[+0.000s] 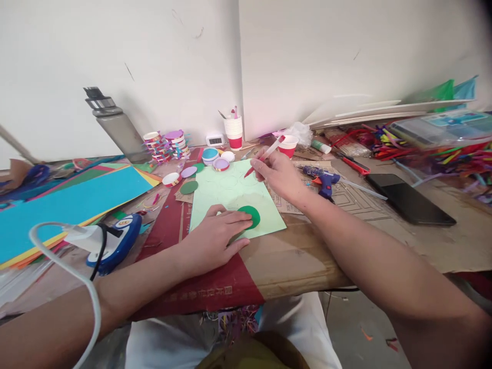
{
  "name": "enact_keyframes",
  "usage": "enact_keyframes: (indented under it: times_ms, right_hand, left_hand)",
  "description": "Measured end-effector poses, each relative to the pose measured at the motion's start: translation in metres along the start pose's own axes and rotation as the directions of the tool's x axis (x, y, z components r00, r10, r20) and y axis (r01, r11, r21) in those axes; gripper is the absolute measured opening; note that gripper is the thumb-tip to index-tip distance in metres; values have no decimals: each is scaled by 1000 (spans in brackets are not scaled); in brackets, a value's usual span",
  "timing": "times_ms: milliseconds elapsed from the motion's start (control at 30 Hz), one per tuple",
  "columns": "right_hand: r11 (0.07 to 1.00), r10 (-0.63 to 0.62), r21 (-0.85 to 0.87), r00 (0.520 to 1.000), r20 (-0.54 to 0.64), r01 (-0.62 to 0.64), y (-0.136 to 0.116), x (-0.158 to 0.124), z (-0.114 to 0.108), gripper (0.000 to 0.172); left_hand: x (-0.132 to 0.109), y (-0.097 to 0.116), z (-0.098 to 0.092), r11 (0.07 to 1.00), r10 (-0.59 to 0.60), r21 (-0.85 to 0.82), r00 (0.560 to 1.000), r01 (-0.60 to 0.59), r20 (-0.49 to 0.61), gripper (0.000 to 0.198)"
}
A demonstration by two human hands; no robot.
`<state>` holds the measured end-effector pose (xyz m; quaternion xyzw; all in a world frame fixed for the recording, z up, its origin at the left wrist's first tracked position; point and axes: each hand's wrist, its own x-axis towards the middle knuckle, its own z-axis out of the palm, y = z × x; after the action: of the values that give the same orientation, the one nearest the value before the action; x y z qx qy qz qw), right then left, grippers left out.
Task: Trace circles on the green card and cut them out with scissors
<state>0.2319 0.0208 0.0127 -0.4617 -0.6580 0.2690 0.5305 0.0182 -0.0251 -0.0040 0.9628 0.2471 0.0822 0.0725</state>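
Note:
A pale green sheet of paper (215,193) lies on the table in front of me, with faint round outlines drawn on its upper part. My left hand (221,230) rests flat on it, fingers stretched out and the fingertips on a green disc (253,218). Above the sheet's upper right part, my right hand (277,169) is closed around a red and white pen (275,147), its tip pointing down towards the paper. Beside the sheet's left edge are a darker green disc (189,187) and a lilac disc (188,172).
On the left are coloured paper sheets (77,200), a power strip (119,246) with a white cable, and a bottle (119,128). Decorated cups (175,146) and a cup of pens (233,134) stand behind. To the right lie a glue gun (326,182) and a phone (409,200).

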Motion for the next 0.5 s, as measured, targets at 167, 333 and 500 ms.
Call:
enact_keyframes:
  times_ms: [167, 333, 500]
  right_hand:
    - [993, -71, -90, 997, 19, 73, -3, -2, 1, 21]
    - [993, -93, -66, 996, 14, 94, 0, -1, 2, 15]
    - [994, -92, -61, 996, 2, 92, -1, -1, 1, 16]
  left_hand:
    - [15, 11, 2, 1000, 18, -11, 998, -18, 63, 40]
    - [27, 15, 6, 998, 31, -61, 998, -27, 53, 36]
    - [31, -2, -10, 943, -179, -317, 956, 100, -232, 33]
